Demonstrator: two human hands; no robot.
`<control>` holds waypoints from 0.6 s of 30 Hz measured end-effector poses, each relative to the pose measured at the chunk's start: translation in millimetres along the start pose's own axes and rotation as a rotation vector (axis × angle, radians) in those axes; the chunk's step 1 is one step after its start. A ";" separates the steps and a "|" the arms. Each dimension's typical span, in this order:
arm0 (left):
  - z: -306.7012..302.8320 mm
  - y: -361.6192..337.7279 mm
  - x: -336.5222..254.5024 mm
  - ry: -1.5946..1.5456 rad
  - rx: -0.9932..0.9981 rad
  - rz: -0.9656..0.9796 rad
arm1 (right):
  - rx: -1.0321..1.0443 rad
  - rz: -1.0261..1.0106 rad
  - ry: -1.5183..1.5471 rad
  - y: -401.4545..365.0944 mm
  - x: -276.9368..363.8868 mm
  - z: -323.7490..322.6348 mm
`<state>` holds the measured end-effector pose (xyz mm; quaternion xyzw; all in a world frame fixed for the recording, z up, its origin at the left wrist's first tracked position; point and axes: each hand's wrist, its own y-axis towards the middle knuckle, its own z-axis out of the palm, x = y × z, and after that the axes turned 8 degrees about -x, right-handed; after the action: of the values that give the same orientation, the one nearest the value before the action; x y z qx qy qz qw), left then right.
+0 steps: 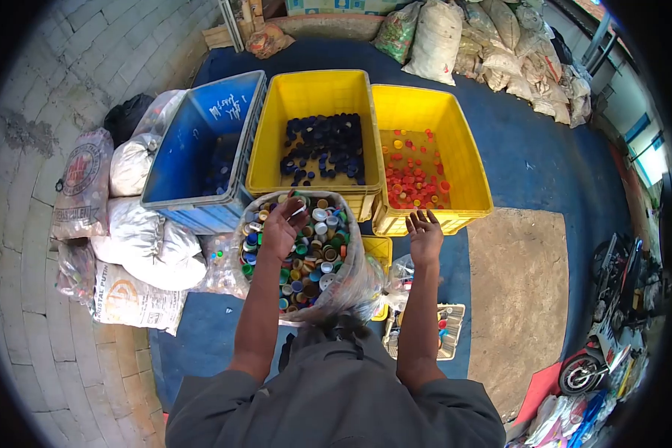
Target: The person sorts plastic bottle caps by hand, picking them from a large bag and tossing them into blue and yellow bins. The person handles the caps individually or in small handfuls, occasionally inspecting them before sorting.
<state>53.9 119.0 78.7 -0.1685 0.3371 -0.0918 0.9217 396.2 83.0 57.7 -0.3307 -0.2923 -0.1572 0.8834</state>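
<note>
My left hand [281, 228] is over the upper left part of an open sack [357, 261] full of mixed bottle caps [297, 278]. Its fingers are curled, and a small pale thing shows at them, too small to name. My right hand [425, 237] is raised with its palm up and fingers apart, holding nothing, just in front of the right yellow bin [467, 179]. Red and orange caps [414, 179] lie in that bin. The middle yellow bin [276, 127] has dark blue caps [328, 145], and the blue bin [183, 142] has dark caps too.
White sacks [145, 239] are stacked at the left by the block wall. A tray [449, 332] with small items lies below my right hand. More sacks [433, 41] stand at the back right. A motorcycle [586, 369] is at the far right.
</note>
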 end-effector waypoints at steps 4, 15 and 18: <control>-63.6 -63.6 -20.2 0.098 -0.270 0.157 | 0.096 -0.048 -0.381 -81.4 -59.2 27.8; -110.5 -106.4 -10.7 0.383 -0.438 0.079 | 0.444 -0.441 -1.228 -117.0 -155.4 32.6; -109.6 -106.3 -15.5 0.476 -0.379 0.059 | 0.520 -0.551 -1.299 -120.4 -157.0 27.5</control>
<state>-35.2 -2.4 49.0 -0.3015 0.5595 -0.0374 0.7712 205.7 26.8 36.3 -0.0523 -0.8547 -0.0718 0.5115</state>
